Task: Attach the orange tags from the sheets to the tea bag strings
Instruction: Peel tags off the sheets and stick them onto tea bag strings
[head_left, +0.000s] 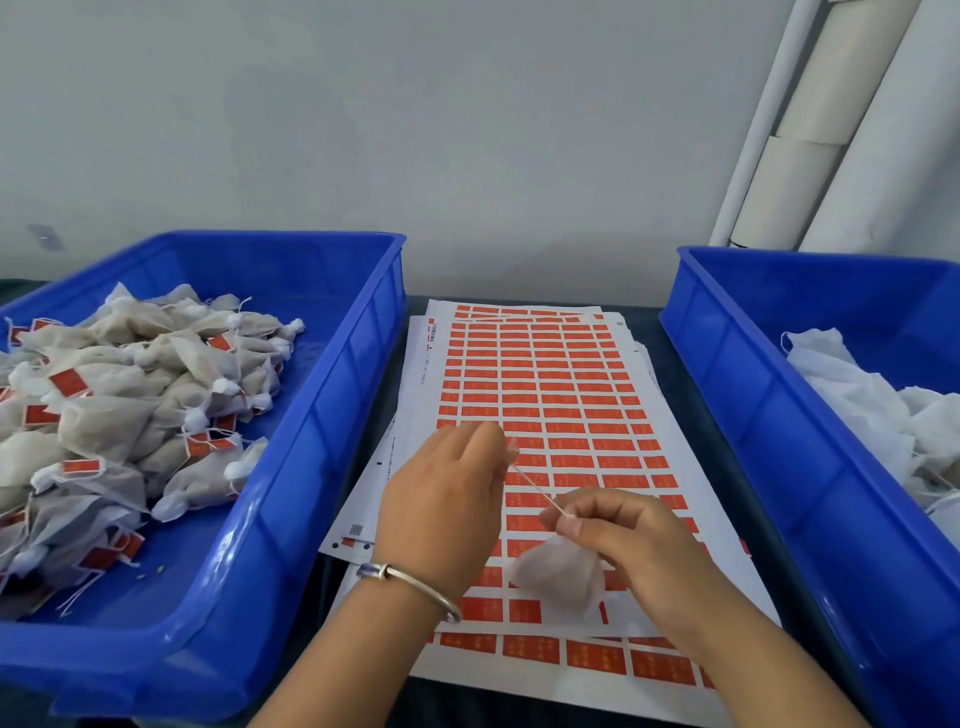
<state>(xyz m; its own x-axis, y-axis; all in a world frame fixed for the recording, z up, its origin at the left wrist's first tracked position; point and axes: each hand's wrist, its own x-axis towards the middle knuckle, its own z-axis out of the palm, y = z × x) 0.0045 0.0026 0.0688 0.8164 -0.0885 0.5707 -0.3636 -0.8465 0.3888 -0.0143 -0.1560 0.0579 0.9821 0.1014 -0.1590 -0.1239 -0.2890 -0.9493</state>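
Observation:
Sheets of orange tags (540, 395) lie stacked on the table between two blue bins. Above the sheets, my left hand (447, 499) pinches the far end of a white string (535, 488). My right hand (623, 540) pinches the near end of that string, and a white tea bag (561, 577) hangs below its fingers. The string is stretched taut between both hands. No tag is visible on this string.
A blue bin (322, 415) on the left holds several tea bags with orange tags attached (130, 415). A blue bin (769, 415) on the right holds white tea bags (872, 405) without tags. White pipes (810, 156) lean against the grey wall at the back right.

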